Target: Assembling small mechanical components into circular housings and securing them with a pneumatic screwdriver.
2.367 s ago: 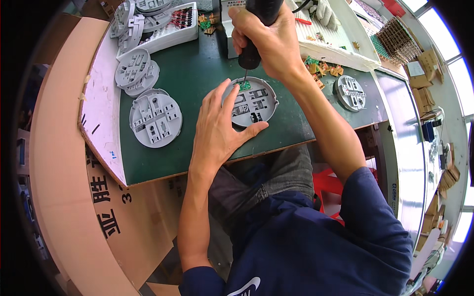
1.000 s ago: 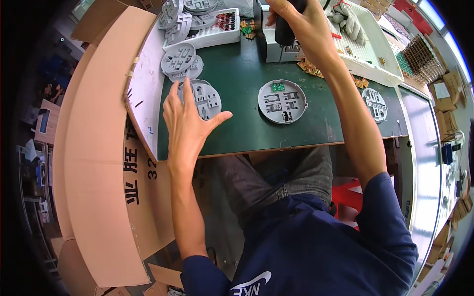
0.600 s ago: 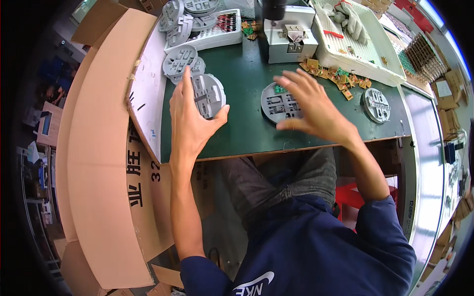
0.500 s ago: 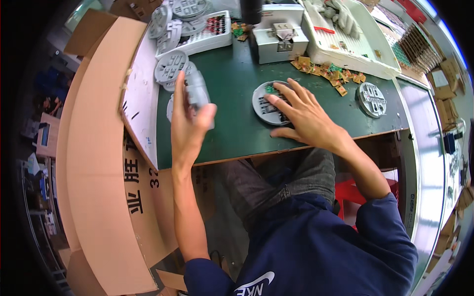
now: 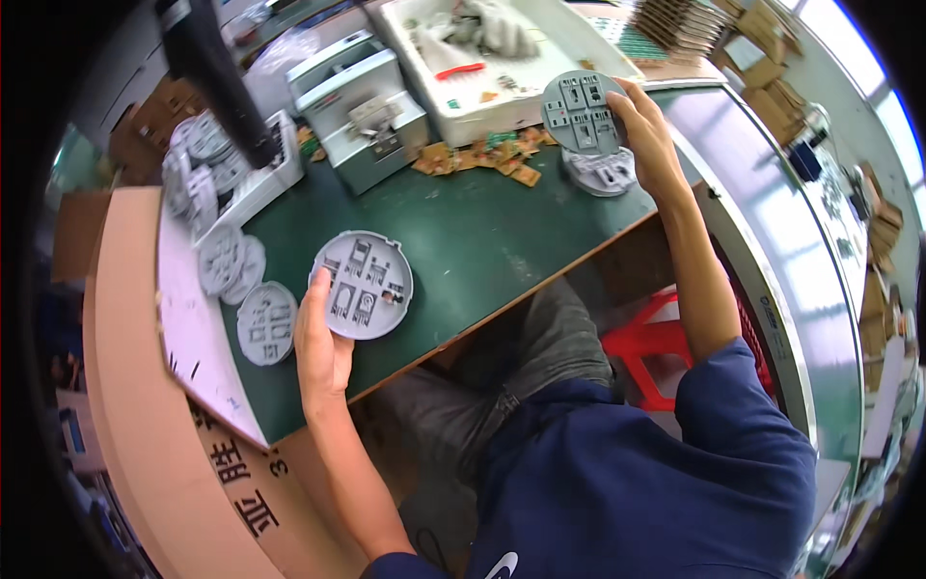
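My left hand [image 5: 323, 347] grips the edge of a round grey plastic tray [image 5: 359, 314], tilted over the front left of the green table, its slotted face showing several recesses and a small dark part at the right. At the far right, my right hand [image 5: 646, 140] has its thumb and fingers closed on the rim of a second slotted grey disc [image 5: 582, 118]. This disc is held just above another grey disc [image 5: 603, 179] lying on the table; whether the two touch I cannot tell. Beside my left hand rests a loose grey disc [image 5: 267, 328].
More grey discs [image 5: 220, 261] lie along the left edge, near a white tray [image 5: 273, 183] heaped with them. A grey metal fixture [image 5: 342, 101] stands at the back beside a black post [image 5: 212, 77]. Small orange circuit boards [image 5: 482, 159] lie before a large white bin [image 5: 473, 124] holding gloves.
My right hand has gone from the middle to the far right with a disc. My left hand now shows its disc face up, nearer the table's front. The view has turned.
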Tool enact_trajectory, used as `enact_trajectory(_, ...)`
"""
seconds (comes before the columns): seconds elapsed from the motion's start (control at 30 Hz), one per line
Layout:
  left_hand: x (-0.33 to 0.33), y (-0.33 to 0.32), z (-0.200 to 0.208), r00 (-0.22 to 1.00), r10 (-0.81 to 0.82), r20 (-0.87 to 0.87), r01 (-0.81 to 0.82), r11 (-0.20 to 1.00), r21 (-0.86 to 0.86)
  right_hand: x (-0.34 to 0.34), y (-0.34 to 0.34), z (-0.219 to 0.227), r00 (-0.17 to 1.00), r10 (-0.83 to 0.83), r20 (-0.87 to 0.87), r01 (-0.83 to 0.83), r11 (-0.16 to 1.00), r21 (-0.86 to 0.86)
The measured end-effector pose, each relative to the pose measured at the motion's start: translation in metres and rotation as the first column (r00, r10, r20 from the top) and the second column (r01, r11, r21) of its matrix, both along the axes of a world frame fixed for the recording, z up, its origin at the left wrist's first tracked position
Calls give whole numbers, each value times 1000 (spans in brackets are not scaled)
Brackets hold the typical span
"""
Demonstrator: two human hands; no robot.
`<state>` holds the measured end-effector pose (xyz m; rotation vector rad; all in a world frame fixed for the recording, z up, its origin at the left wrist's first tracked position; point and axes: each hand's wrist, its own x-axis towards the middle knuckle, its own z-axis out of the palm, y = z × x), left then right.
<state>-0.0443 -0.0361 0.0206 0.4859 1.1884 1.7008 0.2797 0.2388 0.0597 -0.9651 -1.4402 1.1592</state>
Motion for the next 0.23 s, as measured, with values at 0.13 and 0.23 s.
enact_trajectory(0.13, 10, 18, -3, 946, -119, -303, 121, 993, -12, 35, 22, -10, 986, -29, 161, 35, 999, -36)
enact_trajectory(0.23, 15, 25, -6, 675, -116, -729, 24, 990, -136, 44, 18, -17, 974, -17, 227, 26, 999, -34)
